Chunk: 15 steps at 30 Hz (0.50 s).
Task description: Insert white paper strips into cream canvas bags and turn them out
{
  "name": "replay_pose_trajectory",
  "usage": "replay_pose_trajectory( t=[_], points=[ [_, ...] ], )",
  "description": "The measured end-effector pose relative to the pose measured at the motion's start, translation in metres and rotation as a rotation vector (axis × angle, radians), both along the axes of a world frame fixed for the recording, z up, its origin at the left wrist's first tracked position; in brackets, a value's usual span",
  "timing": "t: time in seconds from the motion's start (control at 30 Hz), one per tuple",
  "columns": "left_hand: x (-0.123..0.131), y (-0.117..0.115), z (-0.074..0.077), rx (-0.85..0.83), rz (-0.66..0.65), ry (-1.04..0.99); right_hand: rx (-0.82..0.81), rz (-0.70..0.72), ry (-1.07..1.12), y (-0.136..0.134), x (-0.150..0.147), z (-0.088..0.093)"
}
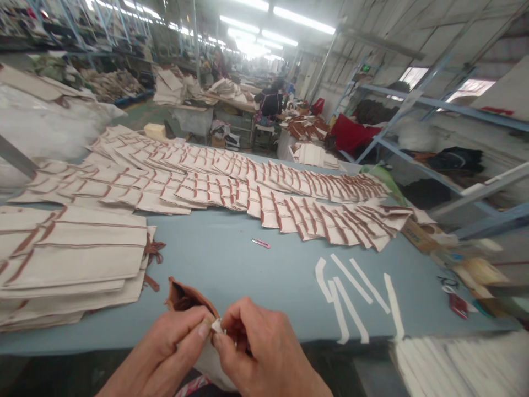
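At the table's near edge my left hand (pixel 176 344) and my right hand (pixel 258 347) meet, both closed in a pinch on a small cream fabric piece (pixel 217 326) with a brown leather-like flap (pixel 184 298) sticking up behind my left fingers. The rest of the piece hangs down below my hands, partly hidden. A stack of cream fabric panels with brown trim (pixel 70 259) lies just left of my hands.
Rows of overlapping cream pieces with brown stripes (pixel 231 190) cover the far half of the blue table (pixel 231 264). A pink clipper (pixel 260 243), several white strips (pixel 351 300), scissors (pixel 452 292) and a white stack (pixel 463 364) lie right. A person works far behind.
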<state>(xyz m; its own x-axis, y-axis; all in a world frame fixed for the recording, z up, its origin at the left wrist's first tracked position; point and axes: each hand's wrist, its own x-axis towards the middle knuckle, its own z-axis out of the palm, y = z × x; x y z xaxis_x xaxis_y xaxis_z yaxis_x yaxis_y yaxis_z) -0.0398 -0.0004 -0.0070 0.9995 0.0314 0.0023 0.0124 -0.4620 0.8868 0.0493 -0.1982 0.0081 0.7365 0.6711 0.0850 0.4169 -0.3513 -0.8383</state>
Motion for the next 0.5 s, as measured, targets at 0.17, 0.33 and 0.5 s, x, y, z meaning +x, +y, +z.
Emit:
replay_pose_trajectory(
  t=[0.17,0.33,0.5],
  points=[
    [0.009,0.000,0.002,-0.096,-0.037,0.068,0.069,-0.080,-0.304,0.001,-0.003,-0.014],
    [0.003,-0.002,0.011,-0.221,-0.019,0.188,0.145,-0.189,-0.037,0.007,-0.008,-0.016],
    [-0.001,-0.006,0.017,-0.213,0.085,0.242,0.114,-0.169,0.256,0.008,-0.013,-0.016]
  ],
)
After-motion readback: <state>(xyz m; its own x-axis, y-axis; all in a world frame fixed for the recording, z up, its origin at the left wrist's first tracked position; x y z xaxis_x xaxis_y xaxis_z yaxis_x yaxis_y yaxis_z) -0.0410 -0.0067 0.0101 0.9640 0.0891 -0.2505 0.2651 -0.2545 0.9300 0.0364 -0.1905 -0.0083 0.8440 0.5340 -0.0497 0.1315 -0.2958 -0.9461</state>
